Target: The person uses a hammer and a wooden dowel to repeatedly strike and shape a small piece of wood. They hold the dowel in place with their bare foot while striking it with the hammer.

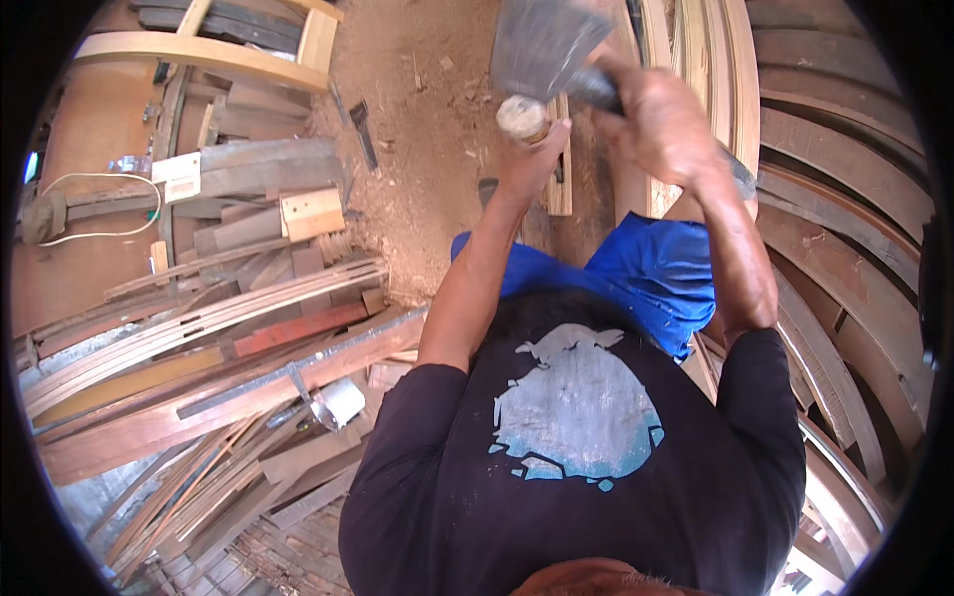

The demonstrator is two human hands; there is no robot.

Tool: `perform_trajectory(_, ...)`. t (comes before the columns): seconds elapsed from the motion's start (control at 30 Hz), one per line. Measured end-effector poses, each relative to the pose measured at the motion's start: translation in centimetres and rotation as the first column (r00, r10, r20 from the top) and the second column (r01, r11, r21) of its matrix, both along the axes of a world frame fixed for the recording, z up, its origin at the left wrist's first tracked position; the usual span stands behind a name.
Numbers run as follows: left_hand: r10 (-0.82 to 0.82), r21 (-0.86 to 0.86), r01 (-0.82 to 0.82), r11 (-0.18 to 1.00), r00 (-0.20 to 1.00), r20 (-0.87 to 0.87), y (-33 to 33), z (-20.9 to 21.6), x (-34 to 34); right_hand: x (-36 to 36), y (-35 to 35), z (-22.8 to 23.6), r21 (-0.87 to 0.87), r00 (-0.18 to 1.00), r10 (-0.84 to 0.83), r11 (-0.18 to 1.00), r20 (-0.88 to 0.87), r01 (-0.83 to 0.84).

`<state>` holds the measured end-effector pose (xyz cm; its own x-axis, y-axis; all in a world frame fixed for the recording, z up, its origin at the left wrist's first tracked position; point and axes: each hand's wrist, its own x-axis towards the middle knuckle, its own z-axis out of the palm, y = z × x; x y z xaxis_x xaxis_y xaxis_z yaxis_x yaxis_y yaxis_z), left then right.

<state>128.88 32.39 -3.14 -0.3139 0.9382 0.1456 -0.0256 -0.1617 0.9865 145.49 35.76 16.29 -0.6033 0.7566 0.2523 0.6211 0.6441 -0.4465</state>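
My left hand (537, 161) is closed around the upright handle of a chisel (522, 117); its pale, battered round end shows above my fingers, and its blade is hidden. My right hand (668, 124), smeared by motion, grips the dark handle of a mallet (545, 48). The mallet's big grey head is raised just above and beyond the chisel's end, apart from it as far as I can see. Beneath my left hand lies a narrow light wooden piece (561, 194) with a dark slot along it, between my legs in blue shorts.
Long planed boards (730, 89) lie just right of my right hand. Curved-looking dark planks (835, 149) are stacked along the right side. Wood offcuts (268, 238) and long strips fill the left, with a wooden frame (229, 58) at the far left. A dark tool (364, 134) lies on the dusty floor.
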Motion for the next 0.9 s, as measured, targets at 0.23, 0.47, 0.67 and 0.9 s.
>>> perform_trajectory(0.23, -0.046, 0.03, 0.05, 0.998, 0.992, -0.117, -0.1, 2.0, 1.6, 1.7, 0.5, -0.4, -0.021, 0.987, -0.124, 0.992, -0.099, 0.123)
perform_trajectory(0.47, -0.073, 0.041, 0.075, 0.996, 0.996, -0.049, -0.8, 2.0, 1.4, 1.4, -2.1, 0.8, -0.343, 0.992, -0.057, 0.939, -0.115, 0.014)
perform_trajectory(0.67, 0.031, 0.054, -0.047, 0.997, 0.963, 0.269, 1.0, 3.5, 0.2, 2.7, -2.3, 2.7, -0.329, 0.906, -0.08, 0.942, -0.415, -0.067)
perform_trajectory(0.9, -0.043, 0.048, 0.028, 0.998, 0.933, 0.358, 1.2, 2.3, -0.5, 3.2, -2.5, 3.1, -0.17, 0.861, -0.067, 0.985, -0.505, -0.023)
